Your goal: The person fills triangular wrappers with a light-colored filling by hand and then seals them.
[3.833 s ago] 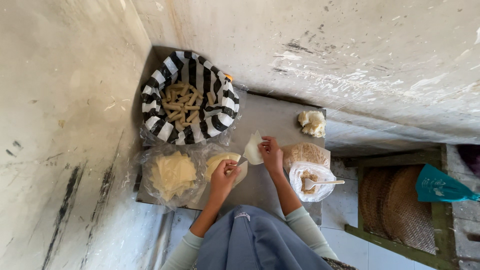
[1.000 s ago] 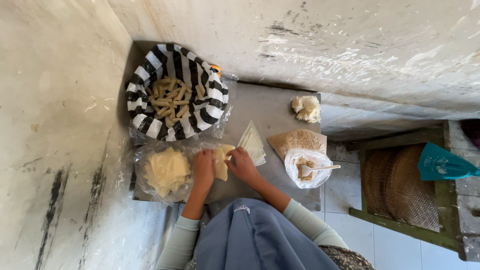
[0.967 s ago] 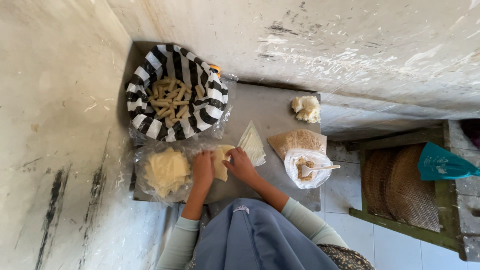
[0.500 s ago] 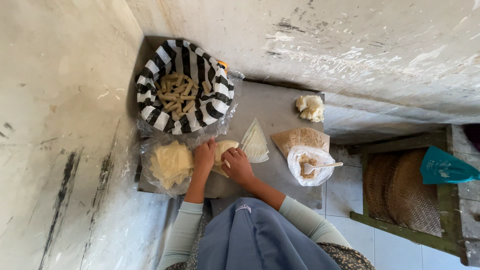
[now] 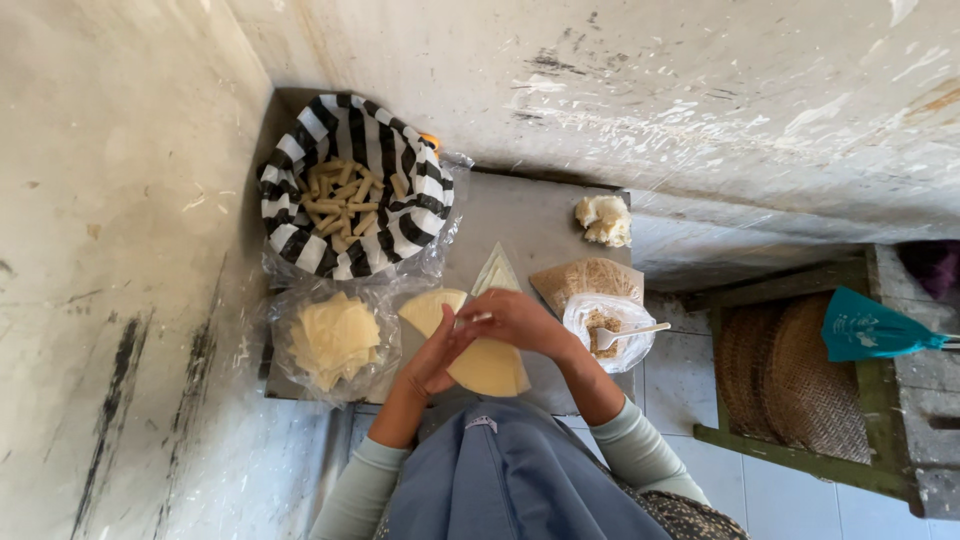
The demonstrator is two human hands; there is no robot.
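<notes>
Hands: left hand [image 5: 437,358] and right hand [image 5: 510,320] meet over the grey board [image 5: 540,215], fingers bent around something small between them; whether they pinch it shut cannot be told.
Wrapper sheets: pale yellow stack [image 5: 487,365] lies flat on the board, directly under both hands.
Folded triangle: one wrapper [image 5: 497,272] just beyond the right hand.
Bag, left: clear, holds more sheets [image 5: 335,338].
Basket: striped cloth [image 5: 350,190], rolled pieces inside.
Filling bowl: [image 5: 607,330], spoon resting in it, right of the hands.
</notes>
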